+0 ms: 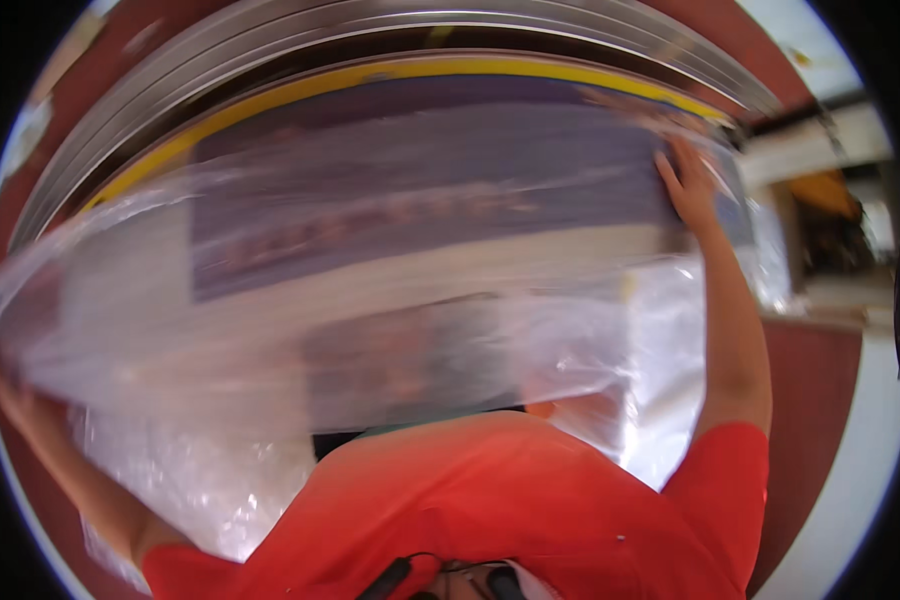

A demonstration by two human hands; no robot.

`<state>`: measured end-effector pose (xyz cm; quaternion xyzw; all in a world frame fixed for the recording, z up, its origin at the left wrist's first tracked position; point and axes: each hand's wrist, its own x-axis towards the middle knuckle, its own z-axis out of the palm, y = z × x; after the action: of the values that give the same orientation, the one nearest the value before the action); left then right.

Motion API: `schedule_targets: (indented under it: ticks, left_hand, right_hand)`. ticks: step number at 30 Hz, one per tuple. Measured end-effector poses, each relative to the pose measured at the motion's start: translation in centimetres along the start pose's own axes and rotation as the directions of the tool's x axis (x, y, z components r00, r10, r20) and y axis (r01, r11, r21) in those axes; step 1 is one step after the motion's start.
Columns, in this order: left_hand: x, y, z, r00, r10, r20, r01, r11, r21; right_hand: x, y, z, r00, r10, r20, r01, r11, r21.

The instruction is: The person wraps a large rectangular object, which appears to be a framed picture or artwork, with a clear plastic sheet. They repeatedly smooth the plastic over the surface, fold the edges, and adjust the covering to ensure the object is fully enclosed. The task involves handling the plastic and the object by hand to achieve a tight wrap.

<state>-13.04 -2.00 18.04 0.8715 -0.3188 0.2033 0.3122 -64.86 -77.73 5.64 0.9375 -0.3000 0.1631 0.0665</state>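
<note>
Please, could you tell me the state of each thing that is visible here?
Clear plastic film: spread out, wrinkled
Dark blue area: seen hazily through the film
Yellow strip: uncovered, at least mostly
Left hand: at the film's left end, blurred, grip unclear
Right hand: at its right end, thumb apart

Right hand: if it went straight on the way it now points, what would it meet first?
Likely the yellow strip along the far edge, ahead of the right hand beyond the clear plastic film; blur leaves exact depth unclear.
</note>
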Motion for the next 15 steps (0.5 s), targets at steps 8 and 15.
schedule_targets:
  ticks: [8,15]
  left_hand:
    - [-1.4,0.5,14.6,0.965,0.068,0.253,-0.204,0.803,0.560]
    - [-4.8,3.0,15.2,0.933,-0.178,0.314,-0.039,0.815,0.578]
  right_hand:
    - [-0.2,-1.1,-0.8,0.992,0.043,0.118,-0.019,0.980,-0.199]
    - [-6.1,8.4,-2.6,0.980,0.050,0.194,-0.045,0.998,-0.034]
